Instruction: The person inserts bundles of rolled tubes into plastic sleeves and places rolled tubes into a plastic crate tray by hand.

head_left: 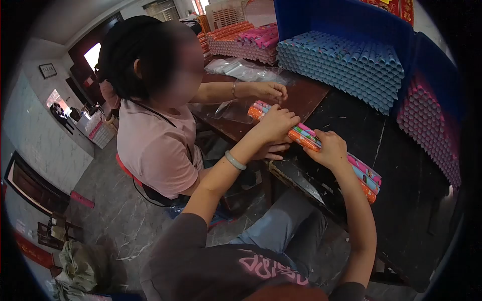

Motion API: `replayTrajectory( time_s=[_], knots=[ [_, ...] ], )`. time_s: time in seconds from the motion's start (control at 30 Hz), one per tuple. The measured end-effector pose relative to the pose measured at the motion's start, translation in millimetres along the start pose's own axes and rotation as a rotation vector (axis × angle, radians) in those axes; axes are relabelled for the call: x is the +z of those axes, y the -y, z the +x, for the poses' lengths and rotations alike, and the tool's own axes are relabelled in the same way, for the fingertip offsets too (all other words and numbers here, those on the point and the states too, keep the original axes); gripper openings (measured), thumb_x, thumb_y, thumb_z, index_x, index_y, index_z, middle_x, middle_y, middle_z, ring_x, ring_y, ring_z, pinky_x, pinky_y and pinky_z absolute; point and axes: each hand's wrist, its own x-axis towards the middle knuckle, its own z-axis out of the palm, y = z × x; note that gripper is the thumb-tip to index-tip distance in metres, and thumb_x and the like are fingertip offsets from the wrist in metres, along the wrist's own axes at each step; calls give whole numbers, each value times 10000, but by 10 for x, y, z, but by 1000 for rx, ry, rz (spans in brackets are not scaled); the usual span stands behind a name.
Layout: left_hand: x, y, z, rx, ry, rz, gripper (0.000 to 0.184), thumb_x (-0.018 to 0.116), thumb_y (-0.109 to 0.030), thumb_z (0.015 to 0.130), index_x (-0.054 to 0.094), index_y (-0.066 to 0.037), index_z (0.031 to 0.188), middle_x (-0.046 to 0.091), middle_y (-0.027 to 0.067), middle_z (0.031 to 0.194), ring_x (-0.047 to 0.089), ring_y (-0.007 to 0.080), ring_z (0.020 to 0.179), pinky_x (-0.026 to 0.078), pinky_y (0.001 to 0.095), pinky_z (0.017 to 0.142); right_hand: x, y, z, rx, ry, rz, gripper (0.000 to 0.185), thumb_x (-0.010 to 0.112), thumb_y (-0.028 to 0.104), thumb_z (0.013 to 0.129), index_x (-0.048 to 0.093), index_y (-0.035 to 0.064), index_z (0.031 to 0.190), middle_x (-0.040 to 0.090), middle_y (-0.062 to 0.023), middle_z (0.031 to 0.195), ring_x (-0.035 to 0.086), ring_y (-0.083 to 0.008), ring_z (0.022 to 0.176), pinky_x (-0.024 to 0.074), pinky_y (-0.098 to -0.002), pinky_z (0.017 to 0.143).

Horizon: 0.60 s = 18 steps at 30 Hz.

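Observation:
My left hand [277, 124], below a pale green bangle, is closed over the upper part of several printed tubes in orange, pink and green [303, 136]. My right hand [330, 149] grips the same tubes lower down, thumb and fingers wrapped around them. Past my right wrist, pink, blue and orange tube ends [369, 178] lie on the black table; whether they belong to the same tubes is hidden by my arm. A co-worker's hand [271, 92], with curled fingers, is above the far tube ends. Another hand of the co-worker [276, 150] rests just below my left hand.
Light blue tubes [346, 65] are stacked in a blue bin [311, 20]; pink tubes [429, 125] stand stacked at right. Orange and pink tubes [241, 42] are piled behind clear plastic bags [246, 69]. The co-worker [155, 140] sits close on my left. The black table's edge [296, 185] is before me.

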Motion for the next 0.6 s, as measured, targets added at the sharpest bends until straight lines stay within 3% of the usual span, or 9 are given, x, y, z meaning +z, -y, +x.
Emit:
replayTrajectory(
  time_s=[0.07, 0.17, 0.27, 0.4, 0.47, 0.5, 0.53, 0.6],
  knots=[
    [35, -124, 48, -33, 67, -54, 482, 777, -338, 537, 569, -103, 903, 592, 46, 842, 592, 232, 856, 429, 352, 759, -74, -41, -107, 4, 9, -19, 516, 731, 365, 639, 635, 46, 1033, 662, -135, 858, 627, -276, 862, 508, -380, 721],
    [118, -459, 155, 57, -6, -126, 471, 767, -358, 561, 564, -81, 883, 588, 56, 817, 599, 236, 795, 449, 341, 680, -257, -208, -441, 3, 43, -11, 523, 741, 350, 625, 634, 31, 1024, 659, -137, 853, 624, -284, 840, 501, -381, 708],
    [167, -935, 327, 76, -18, -244, 537, 768, -462, 555, 568, -60, 849, 605, 81, 822, 606, 253, 802, 457, 344, 701, -449, -406, -873, -24, -7, -49, 506, 749, 336, 616, 635, 12, 988, 642, -139, 804, 610, -293, 743, 488, -374, 654],
    [298, -1569, 507, 136, -10, -385, 689, 669, -643, 602, 561, -22, 878, 588, 107, 816, 589, 268, 786, 444, 352, 686, -749, -608, -1460, 36, 70, -104, 514, 751, 307, 603, 625, 17, 1008, 646, -118, 821, 609, -284, 754, 491, -365, 654],
    [316, -1851, 573, 135, -82, -395, 688, 667, -642, 610, 564, -18, 883, 583, 102, 818, 588, 263, 786, 432, 357, 693, -882, -677, -1694, 50, 62, -129, 519, 752, 294, 598, 620, 19, 1017, 646, -116, 832, 610, -282, 765, 493, -364, 664],
    [143, -1916, 644, 134, 174, -463, 805, 670, -633, 622, 536, 20, 1074, 580, 159, 1009, 574, 302, 959, 431, 408, 839, -933, -697, -1775, 53, 47, -137, 524, 754, 280, 594, 615, 20, 1027, 646, -113, 844, 611, -279, 777, 495, -363, 675],
    [130, -1950, 678, 145, 179, -470, 805, 670, -633, 622, 536, 20, 1074, 580, 159, 1009, 574, 302, 959, 431, 408, 839, -973, -701, -1821, 66, 48, -137, 524, 754, 280, 594, 615, 20, 1027, 646, -113, 844, 611, -279, 777, 495, -363, 675],
    [124, -1973, 744, 203, 7, -726, 979, 690, -618, 619, 398, 37, 1286, 471, 217, 1263, 464, 346, 1182, 339, 480, 1007, -1014, -689, -1872, 70, 33, -146, 534, 758, 264, 583, 609, 20, 1034, 647, -115, 861, 613, -277, 796, 498, -361, 694]
  ],
)
